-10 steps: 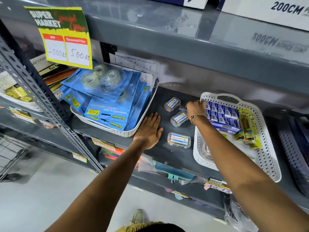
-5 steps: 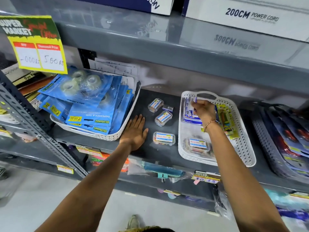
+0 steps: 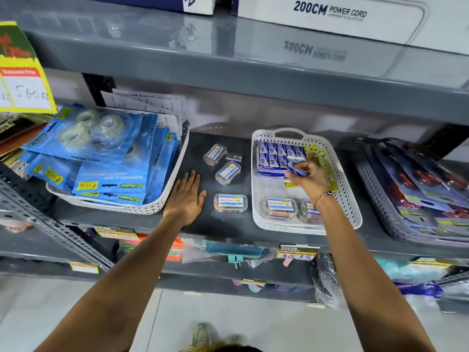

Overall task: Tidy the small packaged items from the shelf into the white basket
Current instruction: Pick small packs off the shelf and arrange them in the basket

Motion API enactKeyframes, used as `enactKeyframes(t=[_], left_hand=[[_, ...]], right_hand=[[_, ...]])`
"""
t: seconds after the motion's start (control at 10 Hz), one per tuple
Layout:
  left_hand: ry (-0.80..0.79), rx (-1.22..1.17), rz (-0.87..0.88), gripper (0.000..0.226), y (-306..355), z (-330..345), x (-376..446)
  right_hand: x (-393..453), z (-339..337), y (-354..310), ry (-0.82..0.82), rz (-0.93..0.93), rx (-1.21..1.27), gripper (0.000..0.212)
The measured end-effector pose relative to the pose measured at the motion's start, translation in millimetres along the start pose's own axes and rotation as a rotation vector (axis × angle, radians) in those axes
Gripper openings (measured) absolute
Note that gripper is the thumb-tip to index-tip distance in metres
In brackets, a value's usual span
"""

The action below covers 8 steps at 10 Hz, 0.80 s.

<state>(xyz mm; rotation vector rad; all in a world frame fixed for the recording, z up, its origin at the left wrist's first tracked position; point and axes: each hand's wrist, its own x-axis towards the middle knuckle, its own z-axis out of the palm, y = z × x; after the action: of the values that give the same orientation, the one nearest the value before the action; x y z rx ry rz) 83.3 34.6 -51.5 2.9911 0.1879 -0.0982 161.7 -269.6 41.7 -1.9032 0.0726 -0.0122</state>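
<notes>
A white perforated basket [image 3: 349,199] sits on the dark shelf at centre right. It holds rows of small blue packets [image 3: 276,154], a yellow pack and clear boxes [image 3: 279,206] at its front. My right hand [image 3: 308,177] is inside the basket, fingers closed on a small blue packet [image 3: 294,168]. My left hand [image 3: 186,199] lies flat and open on the shelf. Three clear boxes [image 3: 230,203] [image 3: 227,173] [image 3: 214,154] and a tiny grey box [image 3: 234,157] lie loose between my hands.
A white basket of blue tape-dispenser packs [image 3: 101,158] stands at left. A grey basket of red-item cards [image 3: 418,189] stands at right. A grey shelf [image 3: 253,67] with a power cord box runs overhead. A yellow price sign [image 3: 22,80] hangs at upper left.
My right hand carried a small blue packet from the shelf into the white basket and has drawn back toward the basket's middle. My left hand stayed flat on the shelf.
</notes>
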Motion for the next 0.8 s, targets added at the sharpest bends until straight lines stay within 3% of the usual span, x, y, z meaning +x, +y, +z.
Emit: enactKeyframes(t=[0.1,0.2,0.3,0.4,0.5,0.8], left_hand=[[0.003,-0.003,0.005,0.061,-1,1,-1],[0.009,-0.009,0.006,0.06,-2,1,0],[0.009,-0.012,0.006,0.061,-2,2,0],[0.009,-0.012,0.005,0.061,-2,2,0],[0.011,-0.019,0.007,0.061,-2,1,0],[0.015,-0.037,0.002,0.061,-2,2,1]], right_hand=[[2,-3,8,-0.048,0.023,0.028,0.02],[3,-5,10,-0.023,0.051,0.072,0.031],[6,-7,8,-0.035,0.103,0.133,0.061],[9,-5,6,-0.039,0.141,0.177,0.058],[19,-6,5,0.122,0.211,0.206,0.035],[44,-5,5,0.38,0.22,0.087,0.025]])
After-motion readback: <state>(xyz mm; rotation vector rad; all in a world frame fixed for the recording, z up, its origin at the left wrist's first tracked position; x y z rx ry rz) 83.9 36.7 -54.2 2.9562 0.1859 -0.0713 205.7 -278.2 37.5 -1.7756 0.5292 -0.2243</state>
